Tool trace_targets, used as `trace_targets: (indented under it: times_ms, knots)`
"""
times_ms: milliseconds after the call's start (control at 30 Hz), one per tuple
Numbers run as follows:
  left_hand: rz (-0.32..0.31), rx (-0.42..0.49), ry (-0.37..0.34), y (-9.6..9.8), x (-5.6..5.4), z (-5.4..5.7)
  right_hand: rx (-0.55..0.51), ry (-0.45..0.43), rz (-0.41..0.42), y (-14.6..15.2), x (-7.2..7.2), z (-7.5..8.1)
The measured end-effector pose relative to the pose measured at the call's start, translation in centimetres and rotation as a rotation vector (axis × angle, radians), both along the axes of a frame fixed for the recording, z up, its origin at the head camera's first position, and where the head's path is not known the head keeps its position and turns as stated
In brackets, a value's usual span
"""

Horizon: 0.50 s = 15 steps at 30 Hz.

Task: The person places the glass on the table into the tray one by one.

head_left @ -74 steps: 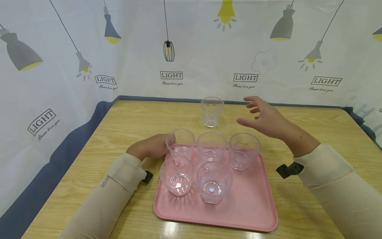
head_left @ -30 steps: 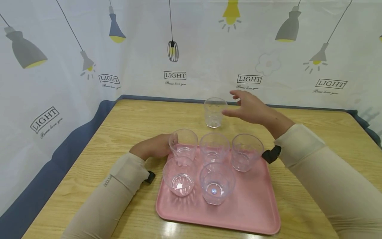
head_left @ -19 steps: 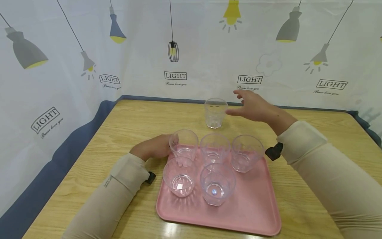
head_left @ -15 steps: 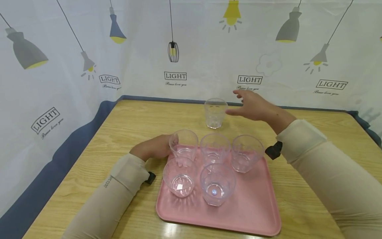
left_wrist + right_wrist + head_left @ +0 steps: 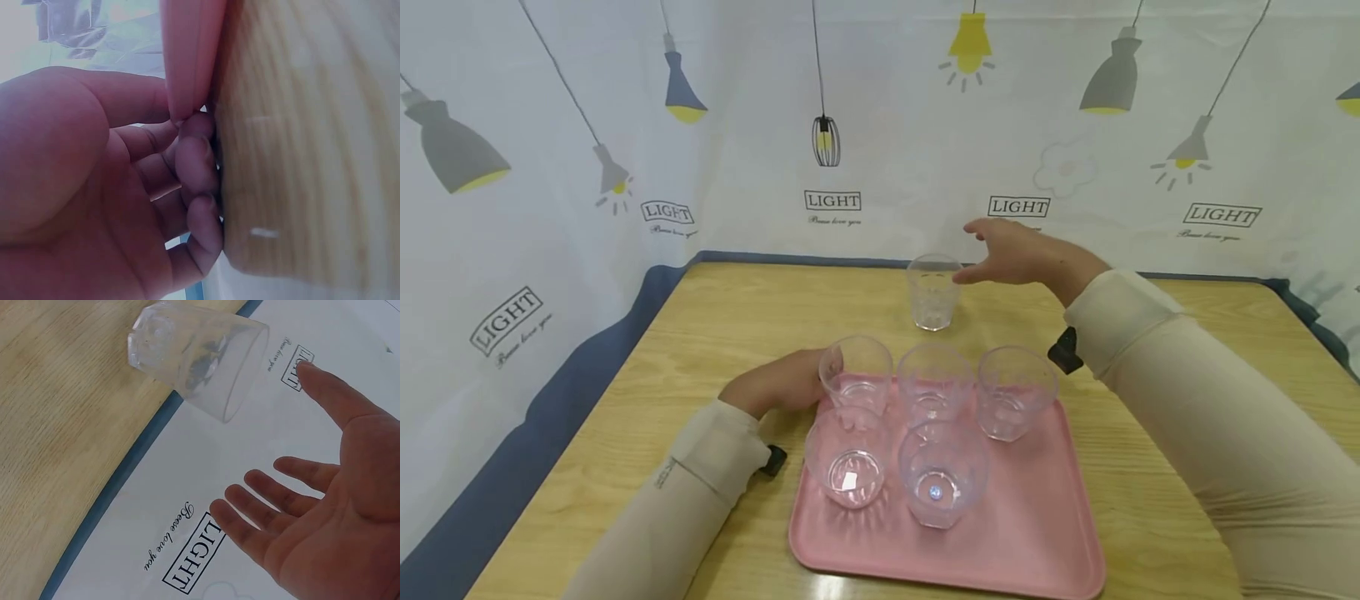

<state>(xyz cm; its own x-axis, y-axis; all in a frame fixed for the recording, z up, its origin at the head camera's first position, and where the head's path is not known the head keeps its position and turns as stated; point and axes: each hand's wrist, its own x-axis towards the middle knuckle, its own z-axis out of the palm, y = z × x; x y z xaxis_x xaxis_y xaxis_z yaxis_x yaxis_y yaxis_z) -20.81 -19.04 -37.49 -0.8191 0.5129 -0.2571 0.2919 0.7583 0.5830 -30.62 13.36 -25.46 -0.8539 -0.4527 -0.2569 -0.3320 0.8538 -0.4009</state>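
We see a clear plastic cup (image 5: 932,292) standing upright and alone on the wooden desk (image 5: 715,333), toward the far edge and well beyond the pink tray (image 5: 1037,533). Our right hand (image 5: 1018,254) hovers just beside this cup, on its right and near its rim, and is not touching it. Its fingers (image 5: 262,515) are spread wide and straight, the palm turned toward the cup, as the right wrist view shows, where the cup (image 5: 197,356) sits apart from the fingertips.

Nearer to us, our left hand (image 5: 778,383) rests on the desk at the far left corner of the tray. In the left wrist view its fingers (image 5: 197,162) are curled against the tray's pink edge (image 5: 187,56), with the fingertips tucked between that edge and the desk (image 5: 312,150), and the thumb appears to lie along the rim; the hand grips the tray's corner.

On the tray stand five more clear cups, all upright: three in a far row (image 5: 934,379) and two in a near row (image 5: 942,471). The far left cup of the row stands just beside our left hand.

Behind the desk hangs a white cloth (image 5: 880,125) printed with lamps and the word LIGHT, with a blue band (image 5: 550,417) along its lower edge.
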Motion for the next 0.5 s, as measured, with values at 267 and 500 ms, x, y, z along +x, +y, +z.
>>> trace_targets:
  times_ms: [267, 500]
  knots:
    - [0.001, 0.013, -0.008, 0.0, 0.0, 0.1, 0.107, -0.011, 0.074, -0.9, -0.6, 0.0]
    - [-0.012, 0.008, 0.018, 0.1, 0.3, 0.4, 0.177, -0.009, 0.103, -1.7, -0.7, 0.4]
